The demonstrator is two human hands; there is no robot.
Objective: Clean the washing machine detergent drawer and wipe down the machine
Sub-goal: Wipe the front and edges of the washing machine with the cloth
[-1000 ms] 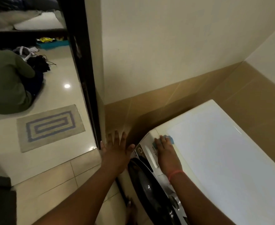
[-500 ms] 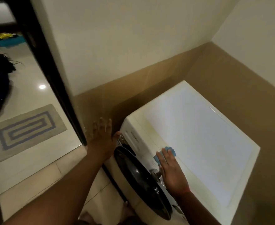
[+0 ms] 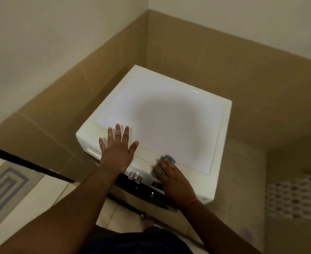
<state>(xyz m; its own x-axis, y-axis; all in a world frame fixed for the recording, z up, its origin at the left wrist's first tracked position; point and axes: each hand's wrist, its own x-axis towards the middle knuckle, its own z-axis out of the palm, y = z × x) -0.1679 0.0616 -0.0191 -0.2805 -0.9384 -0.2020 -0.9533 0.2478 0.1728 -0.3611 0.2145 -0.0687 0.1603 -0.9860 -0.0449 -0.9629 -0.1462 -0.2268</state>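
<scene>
Standing in a tiled corner, the white washing machine (image 3: 169,114) shows a smooth, glossy flat top. The left hand (image 3: 117,154) rests there — fingers straight and spread. The right hand (image 3: 174,180) presses a crumpled blue cloth (image 3: 166,161) at the front edge, beside a round silver dial (image 3: 135,176).

The washing machine (image 3: 169,114) is set into a corner, with walls behind it and to its left. A hand (image 3: 117,152) is laid flat on its top at the front left edge. To the right, a cloth (image 3: 166,162) is pressed against the front edge under the other hand (image 3: 174,182). A knob (image 3: 135,176) is seen on the front panel between the two hands. A mat (image 3: 3,189) is spread on the floor at far left.
</scene>
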